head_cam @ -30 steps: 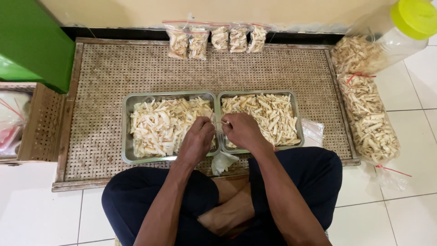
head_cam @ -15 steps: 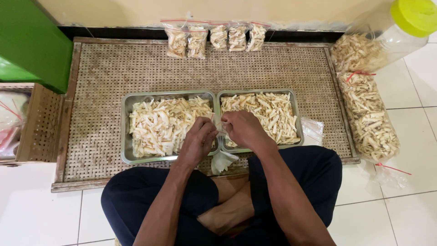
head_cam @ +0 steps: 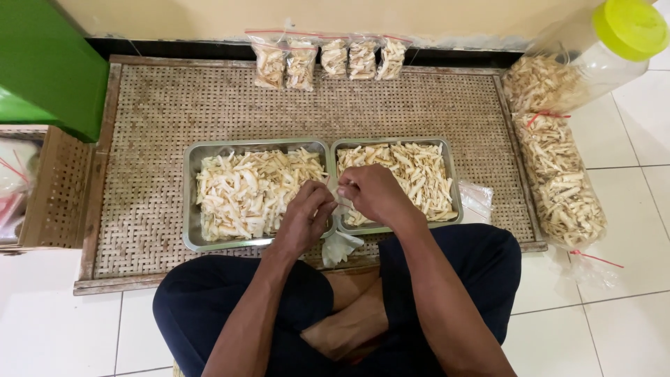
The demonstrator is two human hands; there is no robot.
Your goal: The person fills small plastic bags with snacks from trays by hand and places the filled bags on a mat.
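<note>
On the woven mat (head_cam: 139,126) over white floor tiles, two steel trays (head_cam: 192,209) of pale chips sit side by side; both hands, left (head_cam: 307,213) and right (head_cam: 373,195), pinch a small clear bag (head_cam: 340,244) shut-fingered at the trays' shared near edge, bag hanging toward the lap.

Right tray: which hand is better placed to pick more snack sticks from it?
Right, probably. The right hand already lies over the right tray, on its sticks. The left hand sits over the left tray, holding the small clear bag with it.
</note>
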